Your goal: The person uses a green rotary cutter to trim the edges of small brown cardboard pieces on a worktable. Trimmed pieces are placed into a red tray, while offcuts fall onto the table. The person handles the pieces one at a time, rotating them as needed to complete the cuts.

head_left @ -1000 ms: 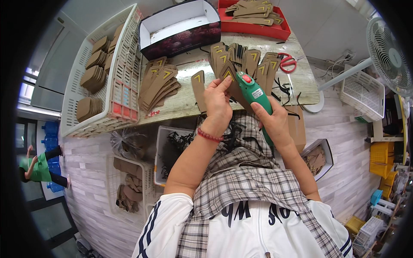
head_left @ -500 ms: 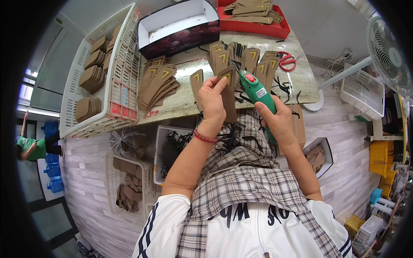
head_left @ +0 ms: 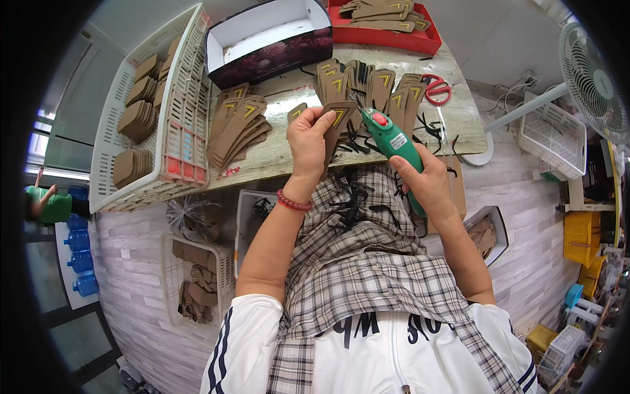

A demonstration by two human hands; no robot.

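Note:
Between the thumb and fingers of my left hand (head_left: 307, 146) is a brown flat strap piece (head_left: 337, 121) with a yellow angle mark near its rounded end. My right hand (head_left: 428, 182) grips green electric scissors (head_left: 396, 139) with a red button. Their blade tip lies close to the strap piece's right edge; whether it touches, I cannot tell. Another brown piece lies partly hidden behind my left hand. Fanned stacks of similar pieces (head_left: 241, 131) lie to the left on the table, and more bundles (head_left: 336, 84) stand just beyond my hands. Black trimmings (head_left: 351, 200) rest on my plaid apron.
A white crate (head_left: 187, 125) with brown stacks stands at the left. Behind are a dark open box (head_left: 272, 56) and a red tray (head_left: 387, 38) of pieces. Red-handled scissors (head_left: 438, 90) lie at the right, near a white fan (head_left: 594, 85). A person in green (head_left: 54, 205) is far left.
My left hand has moved slightly left with the strap piece, which is now tilted more. The electric scissors have barely moved. The person at far left has shifted.

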